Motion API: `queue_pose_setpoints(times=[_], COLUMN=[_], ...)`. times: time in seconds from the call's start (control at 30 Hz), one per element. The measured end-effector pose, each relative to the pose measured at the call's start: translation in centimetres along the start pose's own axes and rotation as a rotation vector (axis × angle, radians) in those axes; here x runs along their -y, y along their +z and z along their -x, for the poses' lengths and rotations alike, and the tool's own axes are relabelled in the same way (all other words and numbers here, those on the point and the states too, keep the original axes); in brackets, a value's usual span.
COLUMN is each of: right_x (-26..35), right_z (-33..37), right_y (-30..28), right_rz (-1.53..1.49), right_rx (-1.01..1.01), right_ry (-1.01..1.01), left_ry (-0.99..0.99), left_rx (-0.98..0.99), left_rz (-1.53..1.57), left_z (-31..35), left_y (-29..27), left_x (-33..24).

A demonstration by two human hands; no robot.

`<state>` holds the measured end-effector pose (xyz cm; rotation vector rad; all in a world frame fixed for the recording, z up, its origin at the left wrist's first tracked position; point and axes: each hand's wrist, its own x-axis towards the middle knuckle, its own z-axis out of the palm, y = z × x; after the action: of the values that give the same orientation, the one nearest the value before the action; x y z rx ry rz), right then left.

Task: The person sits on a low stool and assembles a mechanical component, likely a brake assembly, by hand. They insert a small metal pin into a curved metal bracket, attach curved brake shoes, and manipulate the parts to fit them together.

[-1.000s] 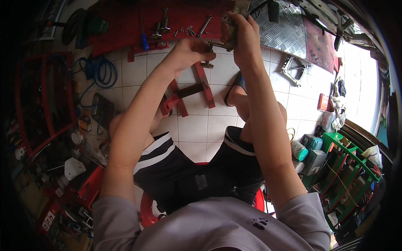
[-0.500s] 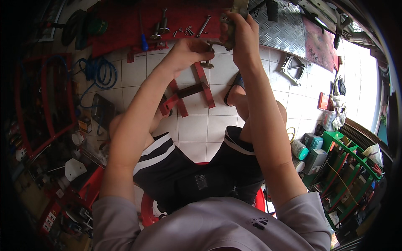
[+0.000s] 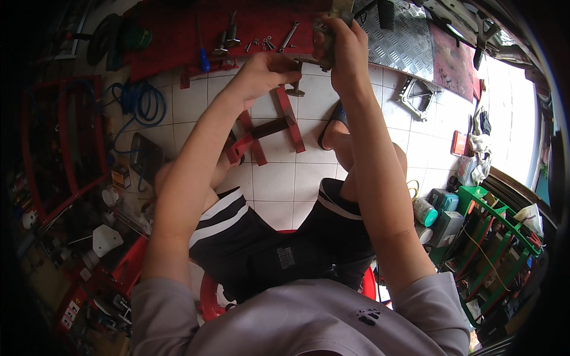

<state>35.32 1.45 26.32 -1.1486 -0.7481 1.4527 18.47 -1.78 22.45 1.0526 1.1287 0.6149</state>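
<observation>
Over the near edge of the red bench, my left hand (image 3: pixel 266 76) is closed, its thumb and fingers pinching a metal stem with a flat round end (image 3: pixel 295 92). The round end hangs below my fingertips. Just right of it, higher up, my right hand (image 3: pixel 349 50) is wrapped round a dull grey-brown metal part (image 3: pixel 339 8) of irregular shape. Much of that part lies behind my fingers or past the top edge. A thin piece reaches from the stem toward the right hand; whether the two parts touch, I cannot tell.
On the red bench (image 3: pixel 169 50) lie a blue-handled screwdriver (image 3: pixel 205 61), a wrench (image 3: pixel 290 35), several small nuts and bolts (image 3: pixel 268 44), and two stemmed metal parts (image 3: pixel 232 40). A red metal stand (image 3: pixel 290 121) is on the tiles between my feet. Coiled blue hose (image 3: pixel 145 102) lies left.
My left hand has shifted very slightly up and left with the metal stem. The right hand keeps its grip and has barely moved.
</observation>
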Motion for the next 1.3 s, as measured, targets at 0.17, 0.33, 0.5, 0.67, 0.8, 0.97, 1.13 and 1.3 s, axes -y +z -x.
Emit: queue_pose_setpoints(times=[0.17, 0.33, 0.5, 0.67, 0.8, 0.97, 1.13, 1.3], right_x=[-0.2, -0.1, 0.0, -0.2, 0.0, -0.2, 0.9, 2.9], right_z=[-0.2, -0.1, -0.1, -0.2, -0.1, -0.6, -0.5, -0.5], right_y=[-0.2, -0.1, -0.1, -0.3, 0.0, -0.5, -1.1, -2.8], right_rz=[0.003, 0.001, -0.006, -0.017, 0.007, -0.019, -0.006, 0.008], right_rx=[-0.022, -0.018, -0.019, -0.007, -0.024, 0.004, -0.074, -0.043], right_ry=[-0.002, 0.014, 0.028, 0.03, 0.021, 0.018, -0.003, 0.054], left_ry=[0.002, 0.046, 0.024, 0.007, 0.083, 0.056, -0.134, -0.166], left_rx=[0.012, -0.046, 0.037, 0.112, 0.005, 0.064, 0.101, -0.029], left_rz=[0.049, -0.01, 0.082, 0.189, 0.056, 0.083, 0.043, -0.147], left_z=[0.2, 0.0, -0.1, 0.1, -0.1, -0.3, 0.1, -0.5], left_y=[0.5, 0.8, 0.4, 0.5, 0.9, 0.3, 0.6, 0.3], left_x=[-0.4, 0.3, 0.1, -0.1, 0.5, 0.4, 0.4, 1.7])
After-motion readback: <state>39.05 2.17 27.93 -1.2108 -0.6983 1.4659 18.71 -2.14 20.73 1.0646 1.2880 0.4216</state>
